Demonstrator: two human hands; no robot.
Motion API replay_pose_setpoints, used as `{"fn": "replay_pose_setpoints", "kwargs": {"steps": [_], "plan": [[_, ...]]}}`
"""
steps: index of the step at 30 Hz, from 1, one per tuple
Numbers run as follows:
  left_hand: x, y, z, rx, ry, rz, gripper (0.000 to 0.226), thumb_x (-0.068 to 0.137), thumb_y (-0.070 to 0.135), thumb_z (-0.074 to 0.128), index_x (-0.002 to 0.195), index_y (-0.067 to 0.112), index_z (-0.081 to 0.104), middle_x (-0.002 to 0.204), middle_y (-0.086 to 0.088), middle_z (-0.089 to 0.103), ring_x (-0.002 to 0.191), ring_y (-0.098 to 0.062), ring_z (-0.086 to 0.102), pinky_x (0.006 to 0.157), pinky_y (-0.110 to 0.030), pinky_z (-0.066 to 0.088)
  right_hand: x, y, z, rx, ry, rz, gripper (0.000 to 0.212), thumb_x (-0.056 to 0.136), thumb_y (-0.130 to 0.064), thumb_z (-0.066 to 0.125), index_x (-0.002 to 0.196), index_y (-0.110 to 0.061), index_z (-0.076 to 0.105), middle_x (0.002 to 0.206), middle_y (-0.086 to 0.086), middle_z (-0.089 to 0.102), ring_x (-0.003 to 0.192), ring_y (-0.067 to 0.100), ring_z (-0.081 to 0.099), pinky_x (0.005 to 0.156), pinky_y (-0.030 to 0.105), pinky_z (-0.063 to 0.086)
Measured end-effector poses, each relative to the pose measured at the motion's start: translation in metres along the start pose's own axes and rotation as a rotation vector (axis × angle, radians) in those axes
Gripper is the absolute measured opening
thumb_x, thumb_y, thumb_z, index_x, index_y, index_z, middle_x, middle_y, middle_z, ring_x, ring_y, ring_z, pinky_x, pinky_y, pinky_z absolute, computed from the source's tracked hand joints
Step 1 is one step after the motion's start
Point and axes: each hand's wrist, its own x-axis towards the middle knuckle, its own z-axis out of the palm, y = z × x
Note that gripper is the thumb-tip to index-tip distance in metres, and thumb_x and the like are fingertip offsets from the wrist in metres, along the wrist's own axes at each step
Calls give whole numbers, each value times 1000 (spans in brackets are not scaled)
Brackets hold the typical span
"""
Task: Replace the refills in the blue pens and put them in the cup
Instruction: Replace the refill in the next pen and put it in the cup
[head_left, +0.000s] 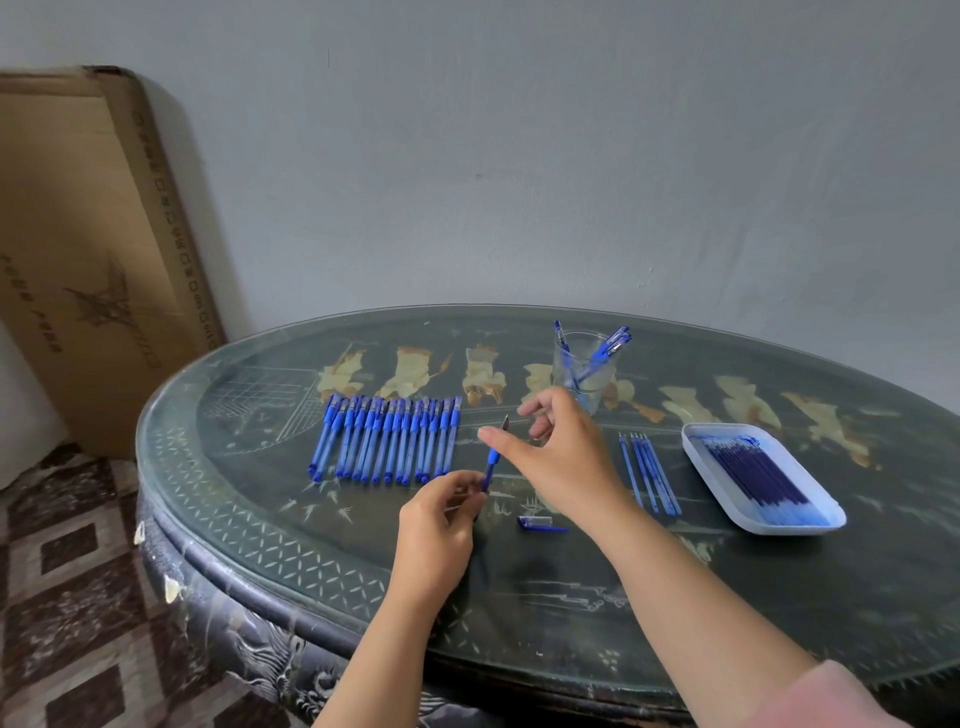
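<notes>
My left hand (441, 514) grips the barrel of an uncapped blue pen (492, 460), tip pointing up and away. My right hand (556, 457) hovers just beyond the pen tip with thumb and fingers spread and nothing in them. The pen's blue cap (540, 524) lies on the table below my right wrist. A row of several capped blue pens (387, 439) lies to the left. A clear cup (582, 366) at the back holds a few blue pens. Several loose refills (649, 470) lie right of my right hand. A white tray (821, 512) holds many dark blue refills.
The round dark table (571, 597) has a glass top and a carved rim; its near edge curves below my forearms. A large cardboard box (88, 249) leans against the wall at the left. Patterned floor tiles show at the lower left.
</notes>
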Motion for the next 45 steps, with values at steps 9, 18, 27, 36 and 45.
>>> {"fn": "replay_pose_setpoints", "kwargs": {"steps": [9, 18, 27, 36, 45], "plan": [[-1, 0, -1, -14, -2, -3, 23, 89, 1, 65, 99, 22, 69, 95, 10, 71, 88, 5, 63, 78, -8, 48, 1, 1, -3, 68, 16, 11, 28, 85, -43, 70, 103, -24, 61, 96, -4, 58, 86, 8, 55, 71, 20, 43], [0, 0, 0, -37, -1, 2, 24, 89, -1, 64, 98, 20, 68, 95, 7, 72, 87, 4, 64, 76, -8, 48, 0, 2, -1, 94, -45, 2, 26, 82, -44, 71, 102, -30, 61, 101, -7, 57, 84, 7, 54, 72, 19, 42], [-1, 3, 0, -33, -10, -1, 26, 88, -3, 64, 94, 22, 66, 94, 5, 71, 86, 3, 64, 73, -7, 48, -1, 2, 9, 8, 101, -62, 27, 84, -26, 74, 69, -19, 53, 75, -4, 56, 67, 8, 49, 59, 16, 36], [-1, 3, -1, -28, 29, -21, 24, 89, 0, 65, 95, 23, 65, 93, 8, 70, 85, 5, 63, 74, -6, 47, -3, 2, 4, 214, -71, 125, 30, 83, -46, 71, 99, -24, 60, 98, -6, 60, 90, 9, 58, 73, 22, 46], [0, 2, -1, -60, 47, -53, 29, 90, 5, 65, 91, 33, 64, 91, 11, 70, 84, 3, 64, 77, -10, 49, -13, 59, 0, -474, -396, 45, 16, 89, -16, 68, 104, -23, 70, 102, -6, 55, 89, 9, 57, 88, 30, 52]]}}
